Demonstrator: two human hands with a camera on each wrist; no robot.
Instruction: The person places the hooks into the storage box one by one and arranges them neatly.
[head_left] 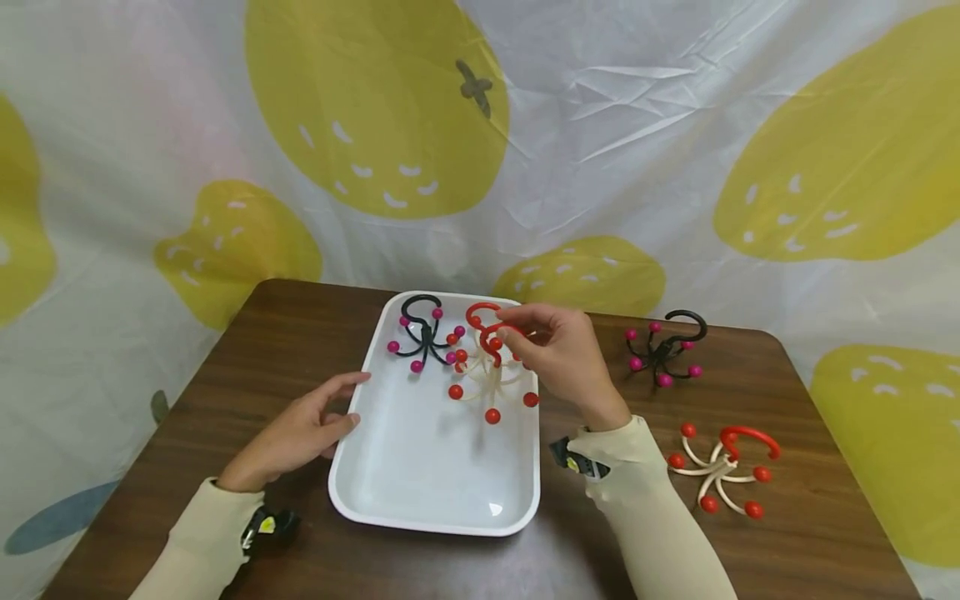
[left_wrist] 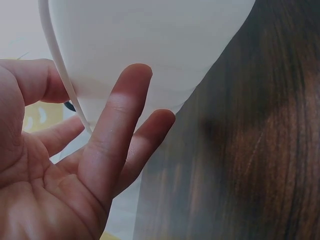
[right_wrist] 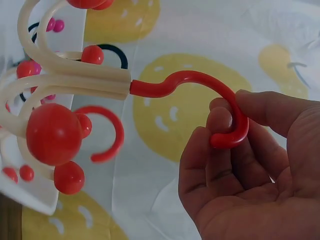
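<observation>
Over the white tray: the held cream-and-red hanger is suspended, hook uppermost, near the tray's right side; whether its lower balls touch anything cannot be told.
Right hand: the red hook is pinched between thumb and fingertips, a grip shown most closely in the right wrist view.
Left hand: its fingers are loosely spread at the tray's left rim; by the left wrist view, two are revealed beside the outer wall, a side hidden from the head view.
Tray contents: a black hanger with magenta balls is set at the far left; just beside it, a second red-hooked hanger is partly blocked by the held one.
Brown table: right of the tray, another black hanger is seen, with another cream hanger placed nearer.
Backdrop: the table is backed by a pale curtain printed with yellow fruit.
Hard to make out: in the head view the overlapping cream arms are barely separated; in the right wrist view the held hanger is cut off at the left edge.
</observation>
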